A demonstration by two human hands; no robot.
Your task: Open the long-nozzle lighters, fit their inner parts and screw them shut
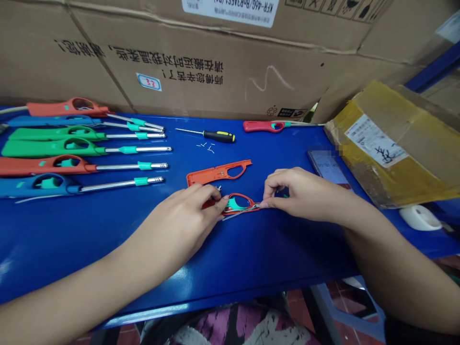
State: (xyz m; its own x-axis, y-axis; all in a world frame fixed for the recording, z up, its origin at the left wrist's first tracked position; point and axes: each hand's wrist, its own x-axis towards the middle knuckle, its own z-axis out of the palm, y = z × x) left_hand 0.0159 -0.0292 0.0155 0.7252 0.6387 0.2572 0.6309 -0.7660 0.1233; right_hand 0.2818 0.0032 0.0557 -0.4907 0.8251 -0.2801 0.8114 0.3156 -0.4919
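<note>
An orange lighter half-shell with a teal trigger (pixel 237 203) lies on the blue table (pixel 108 225) between my hands. My left hand (pixel 187 215) pinches its handle end, fingers closed. My right hand (pixel 302 194) pinches the nozzle end, fingers curled; something teal shows under them. A separate empty orange shell half (pixel 217 173) lies just beyond, untouched.
Several finished long-nozzle lighters (pixel 82 165) in orange, green and blue lie in a row at the left. A black-and-yellow screwdriver (pixel 215 135), small screws (pixel 206 146), a red lighter (pixel 269 126), a phone (pixel 328 167), a taped parcel (pixel 395 143) and cardboard boxes (pixel 215 57) stand behind.
</note>
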